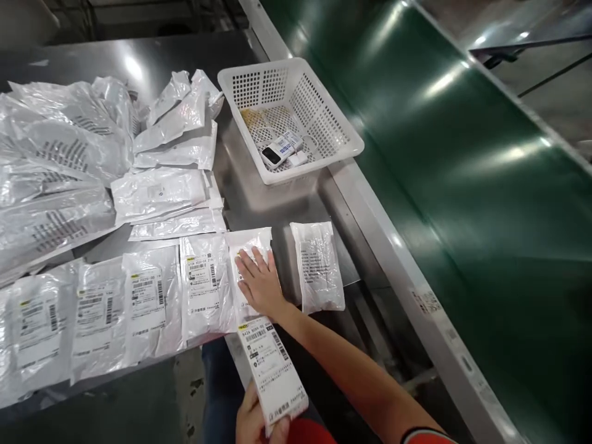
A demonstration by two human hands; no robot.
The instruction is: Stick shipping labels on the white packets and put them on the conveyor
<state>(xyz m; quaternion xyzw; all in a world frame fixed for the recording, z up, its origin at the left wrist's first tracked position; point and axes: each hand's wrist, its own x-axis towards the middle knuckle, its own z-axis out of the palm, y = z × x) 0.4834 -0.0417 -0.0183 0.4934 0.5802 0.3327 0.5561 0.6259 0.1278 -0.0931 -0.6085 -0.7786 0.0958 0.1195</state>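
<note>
My right hand [261,280] lies flat, fingers spread, over the label of a white mailing bag [250,239] near the table's front edge. Below it, my left hand [252,416] grips the lower end of a printed shipping label [272,370], which has a yellow mark, barcodes and text. The label's top end meets the bottom of that bag. To the left sits a labelled white bag [206,290], with several more labelled bags in a row beyond it. On the right, apart from my hand, lies a white bag [318,265] showing printed text.
A white plastic basket [340,123] holds a white device with a dark screen [277,151] and a cable. A pile of white bags [60,142] covers the left of the metal table [185,52]. Along the right runs a green conveyor belt [444,172] behind a metal rail [383,222].
</note>
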